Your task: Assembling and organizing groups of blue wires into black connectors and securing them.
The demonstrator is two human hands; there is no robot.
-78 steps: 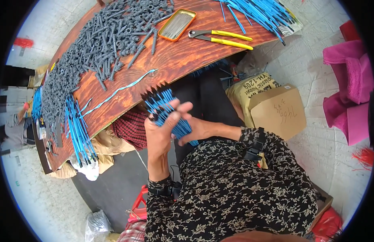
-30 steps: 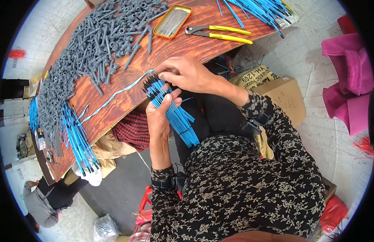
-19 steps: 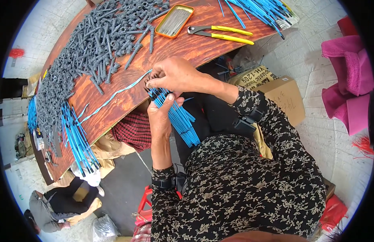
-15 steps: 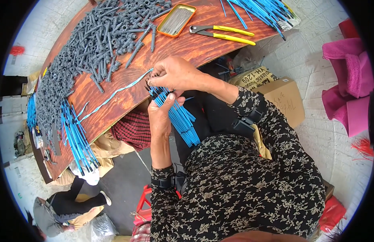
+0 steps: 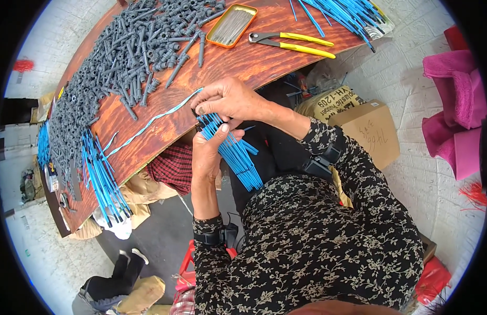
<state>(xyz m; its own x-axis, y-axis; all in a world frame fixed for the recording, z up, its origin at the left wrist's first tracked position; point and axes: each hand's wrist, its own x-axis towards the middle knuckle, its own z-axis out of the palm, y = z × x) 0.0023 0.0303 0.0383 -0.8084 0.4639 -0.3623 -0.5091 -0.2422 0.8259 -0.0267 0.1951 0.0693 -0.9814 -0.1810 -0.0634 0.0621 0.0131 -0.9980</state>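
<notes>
My left hand (image 5: 205,157) is closed round a bundle of thin blue rods (image 5: 241,165), its thumb pressed across them. The rods slant down over my lap, their black tips at the upper end. At those tips my right hand (image 5: 233,98) is closed, thumb and fingers pinching the rod ends; exactly what lies between them is partly hidden. A twisted light-blue strip (image 5: 149,122) runs across the wooden table (image 5: 264,65) up to the right fingers.
Grey plastic parts (image 5: 117,63) are heaped on the table beside a tin (image 5: 220,45) of thin metal pins and yellow-handled cutters (image 5: 306,48). More blue rods (image 5: 101,176) overhang the left edge; others (image 5: 346,18) lie far right. A carton (image 5: 372,134) stands right; another person (image 5: 109,289) is lower left.
My right fingers have shifted slightly at the rod tips, the thumb now lying lower over them. The other person has moved right and downward in the view. The bundle stays in my left hand.
</notes>
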